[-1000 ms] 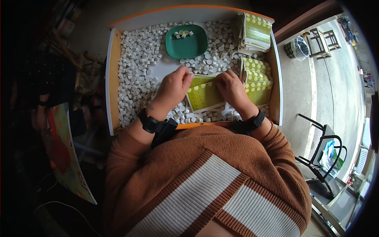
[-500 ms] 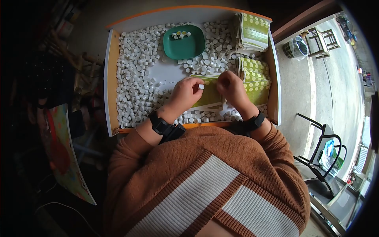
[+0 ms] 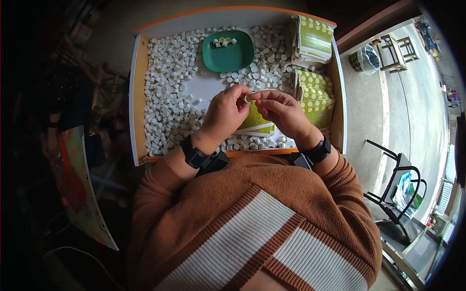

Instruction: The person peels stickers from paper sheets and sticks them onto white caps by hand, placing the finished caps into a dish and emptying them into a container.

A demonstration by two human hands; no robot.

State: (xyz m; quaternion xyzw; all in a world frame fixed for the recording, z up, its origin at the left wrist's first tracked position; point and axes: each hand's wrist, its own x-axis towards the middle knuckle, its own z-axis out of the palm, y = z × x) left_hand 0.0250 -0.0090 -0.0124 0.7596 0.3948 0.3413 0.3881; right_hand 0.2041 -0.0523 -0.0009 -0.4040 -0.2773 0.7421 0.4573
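Note:
Between the thumb and index finger of my left hand (image 3: 225, 114) is a small round cap (image 3: 247, 99), white at the rim with a yellowish-green face. My right hand (image 3: 284, 110) touches the cap's right side with pinched fingertips; whether they hold anything separate is too small to tell. Beneath both hands lie green sheets (image 3: 259, 121) with a pale border. Many white caps (image 3: 167, 77) are spread around them. Farther back, a green tray (image 3: 228, 56) holds several caps, some with yellow faces.
A shallow box (image 3: 138, 92) with orange-edged walls encloses everything. Stacks of green dotted sheets (image 3: 315, 39) stand along its right side. Beyond it on the right are a lined bin (image 3: 365, 60), stools and a black-framed chair (image 3: 405, 189). A person (image 3: 53, 111) is at the left.
My left hand has turned the cap, so a yellowish-green face shows instead of white. My right hand has moved left and its fingertips now meet the cap.

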